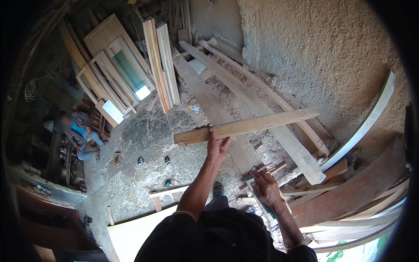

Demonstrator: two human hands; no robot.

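Head view, Student: Which step is in hand?

Tutor: Judging by the pose, a plank [257, 124] is being supported and handled by the left hand [216, 149], which grasps it at the near edge, left of its middle, one digit laid against the near face

Student: And the right hand [266, 187]?

Tutor: It is curled beside dark wooden pieces [277, 168] near the close end of a long board [209, 102]; whether it grips anything cannot be told

Student: Where does the plank lie?

Tutor: It is held crosswise in front of the person, passing over the long board and a pale board [288, 150] as seen from above; contact with either cannot be confirmed

Student: What would moving it call for?

Tutor: Probably a firm left-hand grasp, since the longer part extends to the right of that hand and could tip, with care taken over its far end

Student: How does the plank look?

Tutor: Light brown, straight and slender, with faint lengthwise streaks, a dark ragged patch on the upper edge near the left hand, and a slight upward slant toward the right in this view
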